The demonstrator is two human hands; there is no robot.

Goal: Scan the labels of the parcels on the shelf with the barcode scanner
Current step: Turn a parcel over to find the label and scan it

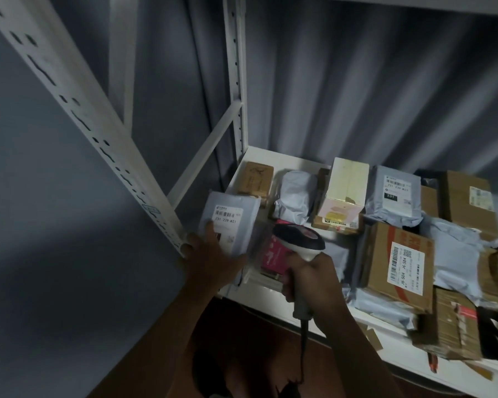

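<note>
My left hand (210, 254) grips a grey poly-bag parcel (242, 222) at the shelf's left end, its white barcode label (227, 218) turned up towards me. My right hand (311, 280) holds the handle of a white and black barcode scanner (298, 239), whose head sits just right of that parcel and points away from me. A pink parcel (273, 254) lies partly hidden under the scanner head. A brown carton with a large white label (398, 265) lies to the right.
The white shelf (273, 297) holds several more parcels: a small brown box (255, 179), a crumpled grey bag (293, 196), a cream box (347, 188), a labelled grey bag (394, 196) and cartons (466, 199) at the right. A slotted white upright (78, 110) crosses the left.
</note>
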